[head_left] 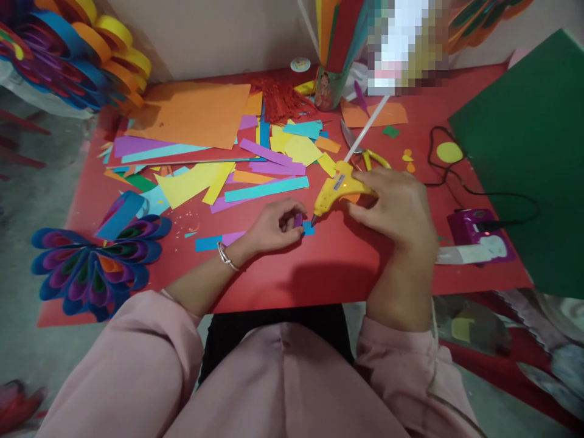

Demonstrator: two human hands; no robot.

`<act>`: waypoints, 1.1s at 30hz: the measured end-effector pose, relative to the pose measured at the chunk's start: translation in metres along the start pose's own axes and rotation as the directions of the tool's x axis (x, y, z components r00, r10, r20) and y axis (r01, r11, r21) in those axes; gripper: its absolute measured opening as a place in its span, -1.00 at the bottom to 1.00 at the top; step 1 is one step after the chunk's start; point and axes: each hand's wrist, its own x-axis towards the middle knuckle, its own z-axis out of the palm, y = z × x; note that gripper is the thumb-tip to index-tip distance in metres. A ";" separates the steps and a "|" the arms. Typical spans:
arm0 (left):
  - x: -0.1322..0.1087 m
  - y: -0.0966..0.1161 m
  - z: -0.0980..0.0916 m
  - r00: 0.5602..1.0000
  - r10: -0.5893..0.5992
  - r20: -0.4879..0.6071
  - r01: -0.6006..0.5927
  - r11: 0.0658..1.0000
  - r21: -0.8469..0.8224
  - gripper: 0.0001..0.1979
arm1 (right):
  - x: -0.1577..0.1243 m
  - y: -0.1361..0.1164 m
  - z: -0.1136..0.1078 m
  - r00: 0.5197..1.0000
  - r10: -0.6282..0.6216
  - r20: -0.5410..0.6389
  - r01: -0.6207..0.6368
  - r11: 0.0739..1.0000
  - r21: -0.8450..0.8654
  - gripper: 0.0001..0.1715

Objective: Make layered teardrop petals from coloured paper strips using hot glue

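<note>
My right hand [395, 204] grips a yellow hot glue gun [335, 187] by its handle, a white glue stick [368, 128] poking out of its back. Its nozzle points down at the end of a blue paper strip [309, 228], close to or touching it. On that strip, the fingers of my left hand [276, 228] are closed, with a bit of purple paper [298, 221] curled up between them. Left of the wrist, a blue strip end [207, 244] and a purple one show on the red table [264, 277]. A looped paper flower [98, 264] lies at the left.
Behind my hands spread coloured paper scraps [269, 161] and an orange sheet [196, 112]. Yellow-handled scissors [376, 159] lie past the gun. At right are a purple power box [479, 234], a black cord [449, 173] and a green board [529, 158]. A decorated can [329, 91] stands behind.
</note>
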 end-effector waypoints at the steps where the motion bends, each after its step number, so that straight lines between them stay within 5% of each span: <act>1: 0.000 0.000 0.000 1.000 0.011 -0.004 -0.011 1.000 0.004 -0.77 | 0.001 0.000 0.000 1.000 -0.005 0.008 0.005 1.000 -0.010 -0.45; 8: 0.001 -0.004 0.002 0.999 0.035 -0.029 -0.035 0.999 -0.001 -0.79 | -0.002 -0.006 0.006 1.000 -0.015 0.021 0.016 1.000 -0.004 -0.50; 17: 0.000 -0.005 0.001 0.999 0.047 -0.021 -0.046 0.999 0.024 -0.79 | -0.039 -0.002 0.011 0.968 0.094 -0.234 -0.122 0.986 -0.110 -0.54; 33: 0.001 -0.006 0.001 0.998 0.055 -0.011 -0.055 0.998 0.041 -0.78 | -0.034 -0.010 0.016 0.987 0.021 -0.160 -0.032 0.997 -0.068 -0.57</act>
